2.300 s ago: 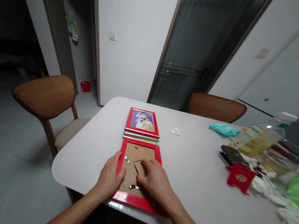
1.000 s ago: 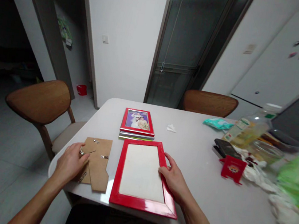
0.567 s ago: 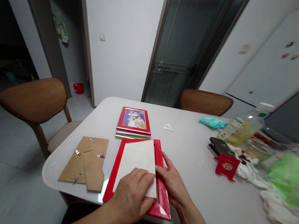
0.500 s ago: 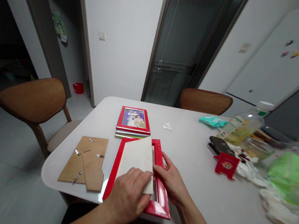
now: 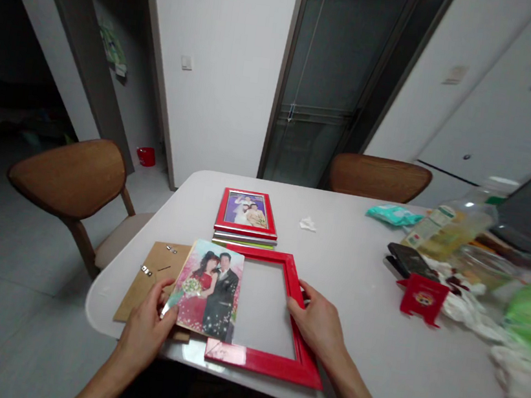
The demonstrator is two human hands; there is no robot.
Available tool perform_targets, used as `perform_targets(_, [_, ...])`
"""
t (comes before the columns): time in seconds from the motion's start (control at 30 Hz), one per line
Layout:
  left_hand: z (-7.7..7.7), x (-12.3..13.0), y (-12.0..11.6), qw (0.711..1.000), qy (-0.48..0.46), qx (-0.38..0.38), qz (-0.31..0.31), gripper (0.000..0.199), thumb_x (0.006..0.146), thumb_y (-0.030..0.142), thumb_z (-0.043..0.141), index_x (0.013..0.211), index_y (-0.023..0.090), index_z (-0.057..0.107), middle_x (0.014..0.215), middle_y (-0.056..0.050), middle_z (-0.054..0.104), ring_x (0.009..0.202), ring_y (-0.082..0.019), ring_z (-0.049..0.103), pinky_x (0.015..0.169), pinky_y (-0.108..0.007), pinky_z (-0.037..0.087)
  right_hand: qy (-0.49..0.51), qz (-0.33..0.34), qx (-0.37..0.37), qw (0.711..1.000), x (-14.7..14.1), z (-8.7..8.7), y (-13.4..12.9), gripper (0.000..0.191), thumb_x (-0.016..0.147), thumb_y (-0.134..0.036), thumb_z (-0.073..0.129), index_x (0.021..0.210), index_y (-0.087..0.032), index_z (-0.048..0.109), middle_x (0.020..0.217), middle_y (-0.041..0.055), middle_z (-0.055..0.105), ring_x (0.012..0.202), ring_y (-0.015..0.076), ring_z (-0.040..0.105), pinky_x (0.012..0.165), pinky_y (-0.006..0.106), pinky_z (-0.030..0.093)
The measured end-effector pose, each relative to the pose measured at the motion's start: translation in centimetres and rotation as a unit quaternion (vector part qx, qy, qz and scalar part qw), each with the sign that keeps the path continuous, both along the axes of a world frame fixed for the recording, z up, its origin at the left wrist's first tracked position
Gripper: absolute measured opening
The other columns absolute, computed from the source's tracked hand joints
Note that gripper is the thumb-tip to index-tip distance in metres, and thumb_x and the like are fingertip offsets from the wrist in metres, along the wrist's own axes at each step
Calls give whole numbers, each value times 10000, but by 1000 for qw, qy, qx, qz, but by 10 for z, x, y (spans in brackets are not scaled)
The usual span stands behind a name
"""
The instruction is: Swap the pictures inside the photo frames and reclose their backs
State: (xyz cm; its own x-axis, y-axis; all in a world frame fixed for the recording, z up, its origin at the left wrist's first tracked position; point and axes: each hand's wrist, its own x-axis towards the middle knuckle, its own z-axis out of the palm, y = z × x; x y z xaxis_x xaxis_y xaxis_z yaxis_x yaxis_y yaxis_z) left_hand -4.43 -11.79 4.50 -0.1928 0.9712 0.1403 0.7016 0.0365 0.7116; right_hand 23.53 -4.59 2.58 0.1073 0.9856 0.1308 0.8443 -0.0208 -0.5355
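Note:
My left hand (image 5: 145,323) pinches the left edge of a photo (image 5: 214,293) showing a couple in a red dress and a dark suit. The photo is picture side up and covers the left side of a red picture frame (image 5: 268,362). On the frame's right side, my right hand (image 5: 321,318) grips the bar between thumb and fingers. The frame's opening holds no picture, and the white table shows through it. A brown backing board (image 5: 150,278) with metal clips lies to the left, partly hidden by the photo and my left hand.
Beyond the red frame, a stack of framed photos (image 5: 246,230) lies on the white table (image 5: 335,267). A bottle (image 5: 458,221), a black phone-like object (image 5: 411,261), a red card-like stand (image 5: 423,299) and crumpled tissues crowd the right. Wooden chairs (image 5: 70,173) stand around.
My left hand has lifted the photo out of the frame, moved it left and turned it from its blank back to its picture side. My right hand still holds the frame.

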Motion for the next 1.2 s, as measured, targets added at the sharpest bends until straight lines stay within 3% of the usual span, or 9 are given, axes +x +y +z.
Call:
perform_targets(0.27, [-2,-3,0,987,147,-51,-25,336,772,273,386,1081,158,447,675,-13,574,627,-182,560,560,-266,390,-89,5,6,996,-1,-6,-1,426,725,-281,400,1103,-112,501,865,87,594,758,191,549,697,287,386])
perform_targets(0.37, [-3,-3,-2,987,158,-13,-35,299,770,260,398,1042,157,467,778,-51,582,731,-201,560,618,-293,421,-99,10,9,995,0,-6,-1,412,734,-284,403,1093,-109,505,883,97,582,775,194,541,715,298,387])
perform_targets(0.47, [-5,4,-4,984,157,57,-66,270,756,229,420,1010,156,477,881,-83,571,833,-221,537,713,-347,434,-104,18,72,992,-4,-4,-2,380,730,-282,425,1046,-100,532,943,121,559,866,216,507,790,329,372])
perform_targets(0.53, [-6,11,-5,978,152,99,-100,271,739,200,442,1004,158,484,938,-95,566,895,-228,518,775,-375,426,-73,38,128,988,-12,-2,-4,355,721,-267,442,1025,-114,542,986,121,544,919,221,481,830,348,358])
perform_targets(0.6, [-8,20,-5,971,147,129,-134,290,726,177,458,1014,161,487,1018,-109,550,972,-235,489,838,-397,403,-4,73,139,988,-24,1,-7,341,721,-261,441,1020,-133,542,984,106,551,874,200,504,805,339,386])
perform_targets(0.7, [-9,29,-4,965,139,138,-173,325,714,149,462,1037,167,484,1122,-117,509,1060,-236,442,904,-419,362,97,128,80,984,-44,3,-12,343,731,-265,427,1024,-129,543,927,90,582,740,161,547,718,299,432])
perform_targets(0.83, [-9,34,-5,964,133,110,-201,336,702,139,466,1037,152,489,1143,-125,496,1081,-238,424,922,-425,351,169,154,17,973,-64,4,-15,363,725,-268,434,1035,-115,543,894,93,607,702,156,571,673,275,442])
perform_targets(1.03, [-8,35,-10,963,136,98,-211,373,688,144,460,1060,169,480,1144,-120,495,1079,-245,427,917,-448,352,330,169,-69,926,-81,0,-9,490,664,-202,481,1149,-138,447,739,32,631,580,130,567,538,233,443])
perform_targets(1.2, [-13,45,-10,956,154,121,-219,554,639,152,491,1181,163,381,1275,-139,374,1180,-286,313,937,-510,300,525,158,-112,829,-96,7,-12,608,636,-190,524,1213,-150,338,791,28,633,608,124,578,579,248,465])
